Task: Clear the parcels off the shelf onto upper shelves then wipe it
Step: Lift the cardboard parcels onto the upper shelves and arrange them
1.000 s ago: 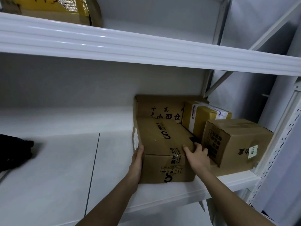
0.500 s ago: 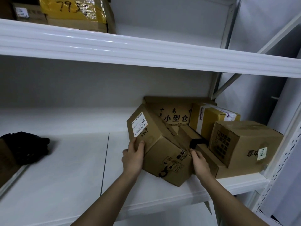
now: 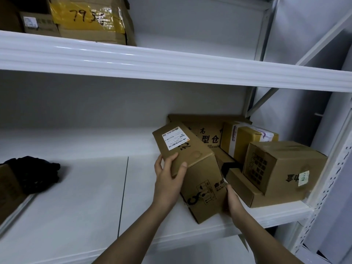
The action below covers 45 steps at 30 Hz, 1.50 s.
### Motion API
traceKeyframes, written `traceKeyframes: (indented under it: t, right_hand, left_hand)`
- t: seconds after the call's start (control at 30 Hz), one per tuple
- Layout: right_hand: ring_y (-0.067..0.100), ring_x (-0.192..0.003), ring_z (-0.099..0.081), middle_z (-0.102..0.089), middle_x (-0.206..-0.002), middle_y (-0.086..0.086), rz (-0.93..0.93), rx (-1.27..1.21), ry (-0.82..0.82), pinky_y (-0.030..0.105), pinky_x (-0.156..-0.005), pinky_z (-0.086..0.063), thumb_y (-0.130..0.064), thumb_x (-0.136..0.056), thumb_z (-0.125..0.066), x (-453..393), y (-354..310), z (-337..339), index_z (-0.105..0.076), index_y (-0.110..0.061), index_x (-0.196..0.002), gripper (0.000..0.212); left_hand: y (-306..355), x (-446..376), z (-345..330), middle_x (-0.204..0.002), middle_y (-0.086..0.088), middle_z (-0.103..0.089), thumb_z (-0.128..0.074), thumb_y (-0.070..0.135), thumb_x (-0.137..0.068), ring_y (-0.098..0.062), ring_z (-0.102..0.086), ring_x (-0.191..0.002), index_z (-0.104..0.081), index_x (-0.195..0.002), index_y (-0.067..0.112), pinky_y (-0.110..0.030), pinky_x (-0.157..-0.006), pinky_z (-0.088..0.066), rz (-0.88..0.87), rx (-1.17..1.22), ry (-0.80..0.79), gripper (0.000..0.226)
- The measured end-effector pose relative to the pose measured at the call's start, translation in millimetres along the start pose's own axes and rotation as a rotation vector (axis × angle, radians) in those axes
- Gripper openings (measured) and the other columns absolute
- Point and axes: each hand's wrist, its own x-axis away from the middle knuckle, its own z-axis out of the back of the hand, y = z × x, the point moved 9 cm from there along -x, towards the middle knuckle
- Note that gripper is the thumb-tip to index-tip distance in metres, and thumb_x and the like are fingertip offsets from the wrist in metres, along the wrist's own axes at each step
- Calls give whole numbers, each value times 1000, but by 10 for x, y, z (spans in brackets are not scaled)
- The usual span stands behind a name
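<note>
A long brown cardboard parcel (image 3: 196,168) with a white shipping label is tilted up off the white lower shelf (image 3: 76,197), one bottom corner near the shelf's front. My left hand (image 3: 167,178) grips its left edge, thumb on the top face. My right hand (image 3: 231,201) holds its lower right side, fingers partly hidden behind the box. Behind and to the right lie a flat printed box (image 3: 205,128), a yellow-taped parcel (image 3: 245,140), a squarish carton (image 3: 280,166) and a flat box (image 3: 245,185) under it.
The upper shelf (image 3: 171,61) carries a yellow-taped box marked with numbers (image 3: 91,20) and a smaller box (image 3: 36,21) at its left. A black cloth (image 3: 34,172) lies at the lower shelf's left beside a brown box edge (image 3: 7,187). A perforated upright (image 3: 329,187) stands at right.
The long parcel went from lying flat to tilted up and swung leftward, its labelled face now showing. My left hand moved onto its upper edge; my right hand slid down to its lower side.
</note>
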Motion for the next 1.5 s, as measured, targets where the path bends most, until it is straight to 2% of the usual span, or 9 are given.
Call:
traceKeyframes:
  t: [0.37,0.53,0.7,0.83,0.97,1.07,1.17,1.27,1.5]
  right_hand:
    - [23,-73,-72,-73,-79,12,-256,56,-350,35,-67,-57,-75,-83,-39,242,475,-503,-65,-9,-102,73]
    - [33,-107,-62,-63,-121,14,-266,-202,-431,40,-72,-58,-60,-87,-52,379,548,-836,-52,-15,-127,61]
    - [29,-87,-70,-71,-86,11,-314,44,-574,35,-75,-57,-66,-76,-53,614,627,-1069,-53,-12,-115,67]
    - [31,-98,-68,-68,-117,14,-395,192,-831,32,-77,-56,-74,-73,-56,862,768,-1300,-26,-5,-144,104]
    - [32,-103,-64,-63,-127,10,-388,186,-947,33,-79,-56,-68,-83,-52,921,664,-1359,-17,-13,-147,91]
    - [23,-92,-67,-68,-118,6,-184,293,-832,27,-70,-52,-51,-95,-46,756,319,-1181,-45,-14,-134,54]
    - [15,-73,-61,-66,-92,4,74,215,-347,25,-62,-44,-29,-101,-41,284,-214,-764,-54,-10,-120,30]
    - [24,-101,-55,-52,-117,10,216,58,13,35,-85,-47,-33,-98,-48,-27,-679,-452,-41,-12,-135,43]
    - [26,-134,-35,-35,-145,2,315,-42,-100,41,-108,-27,-58,-96,-35,-245,-1150,-561,-20,-24,-151,67]
  left_hand:
    - [42,-110,520,-110,11,-63,-45,19,-99,-3,-57,-101,-68,-109,20,-16,-75,-45,72,308,201,26]
    - [-141,-118,836,-111,9,-60,-42,23,-98,-3,-58,-97,-60,-119,24,-19,-74,-47,181,409,245,28]
    - [-165,-189,1078,-101,-2,-70,-36,29,-95,-16,-65,-87,-67,-108,17,-28,-67,-48,255,420,233,35]
    - [-129,-298,1272,-78,-10,-56,-34,35,-93,-21,-53,-71,-56,-85,8,-31,-61,-41,254,265,252,36]
    - [-323,-325,1428,-73,-7,-38,-34,38,-93,-18,-38,-65,-39,-75,16,-30,-57,-30,344,212,316,29]
    - [-423,-336,1488,-83,-9,-46,-34,42,-96,-22,-45,-76,-46,-89,13,-30,-61,-35,366,242,377,32]
    - [-398,-315,1379,-111,-4,-52,-39,48,-94,-23,-52,-99,-45,-116,16,-34,-87,-44,309,266,390,39]
    - [-258,-144,1258,-147,1,-31,-42,52,-91,-21,-35,-133,-26,-146,29,-42,-113,-27,265,239,452,62]
    - [-177,305,935,-152,8,-15,-51,39,-95,-13,-26,-137,-13,-151,29,-25,-107,-21,142,244,518,68]
